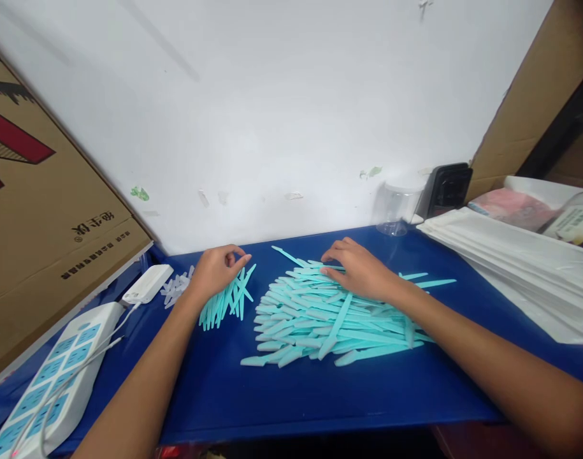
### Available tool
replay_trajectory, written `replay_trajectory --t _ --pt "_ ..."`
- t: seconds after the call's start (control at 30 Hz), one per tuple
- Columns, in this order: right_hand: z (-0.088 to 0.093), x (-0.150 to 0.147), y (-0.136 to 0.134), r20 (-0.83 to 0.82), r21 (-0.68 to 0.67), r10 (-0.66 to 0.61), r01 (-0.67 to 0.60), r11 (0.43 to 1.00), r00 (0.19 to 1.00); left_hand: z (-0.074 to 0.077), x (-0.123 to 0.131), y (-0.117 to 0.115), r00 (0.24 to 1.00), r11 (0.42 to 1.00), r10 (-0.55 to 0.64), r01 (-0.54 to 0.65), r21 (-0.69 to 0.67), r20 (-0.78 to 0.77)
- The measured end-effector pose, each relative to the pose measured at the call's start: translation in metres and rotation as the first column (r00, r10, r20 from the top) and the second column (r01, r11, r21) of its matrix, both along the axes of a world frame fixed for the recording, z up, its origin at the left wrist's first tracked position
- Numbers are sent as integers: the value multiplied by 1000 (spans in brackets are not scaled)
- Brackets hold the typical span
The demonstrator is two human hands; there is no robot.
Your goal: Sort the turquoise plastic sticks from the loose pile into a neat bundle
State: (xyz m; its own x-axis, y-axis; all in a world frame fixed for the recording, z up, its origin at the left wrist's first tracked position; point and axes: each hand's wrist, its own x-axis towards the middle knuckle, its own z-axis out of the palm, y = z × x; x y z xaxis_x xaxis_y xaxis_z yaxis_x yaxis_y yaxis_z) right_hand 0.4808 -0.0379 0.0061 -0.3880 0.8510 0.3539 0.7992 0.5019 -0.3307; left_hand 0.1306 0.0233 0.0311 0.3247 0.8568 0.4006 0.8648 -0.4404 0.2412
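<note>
A big heap of turquoise plastic spatulas (320,315) lies in the middle of the blue table (272,395). My right hand (355,268) rests palm down on the heap's far side, its fingers bent onto the sticks. My left hand (217,268) is curled, thumb meeting fingertips, over a smaller fan of the same spatulas (227,299) left of the heap. What it pinches, if anything, is hidden.
A white power strip (57,376) and a white adapter (148,284) lie at the left, with small clear plastic pieces (175,288) beside them. Cardboard boxes (43,210) lean left. A clear jar (396,207), a black device (446,188) and stacked white bags (515,268) stand right.
</note>
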Motion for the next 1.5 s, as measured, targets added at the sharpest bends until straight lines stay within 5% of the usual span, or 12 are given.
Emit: replay_trajectory --t 0.17,0.8,1.2,1.5 --pt "-1 3 1 33 -99 35 -32 995 999 -9 21 -10 993 993 -116 115 -30 -30" --pt "1 7 9 109 -94 41 -31 995 993 -8 32 -18 987 987 -162 162 11 -16" --pt "14 -12 -10 -130 0 160 -161 987 979 -4 61 -49 950 951 -307 309 -26 53" --pt "18 -22 -19 -316 -123 218 -268 956 924 -8 71 -58 911 909 -376 398 -122 168"
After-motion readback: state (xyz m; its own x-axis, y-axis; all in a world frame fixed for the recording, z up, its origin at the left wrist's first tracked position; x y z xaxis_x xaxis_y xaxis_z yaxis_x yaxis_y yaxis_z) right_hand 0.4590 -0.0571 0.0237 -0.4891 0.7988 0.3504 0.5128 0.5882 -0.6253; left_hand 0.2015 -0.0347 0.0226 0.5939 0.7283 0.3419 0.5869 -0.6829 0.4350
